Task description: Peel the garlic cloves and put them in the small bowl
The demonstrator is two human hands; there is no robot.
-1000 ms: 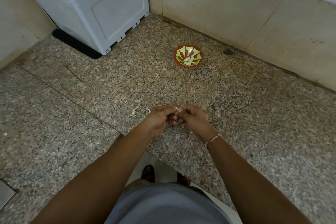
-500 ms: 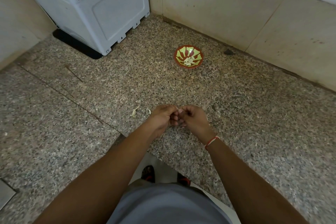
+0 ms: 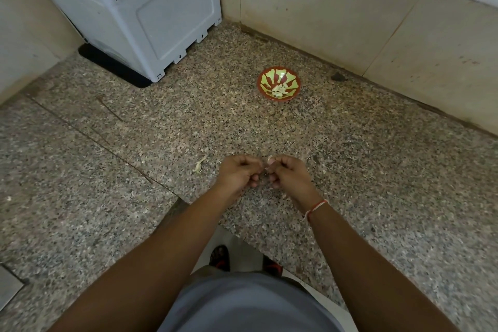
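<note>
Between both curled hands (image 3: 265, 172), a pale garlic clove (image 3: 270, 161), pinched and mostly hidden.

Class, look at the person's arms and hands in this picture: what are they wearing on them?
Both forearms are bare, with no sleeves, gloves or rings visible. The left hand is unadorned. At the wrist of the right hand sits a thin red-and-white thread band.

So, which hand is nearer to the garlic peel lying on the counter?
The left. The left hand is just right of the garlic peel; the right hand lies farther right, beyond the left hand.
</note>
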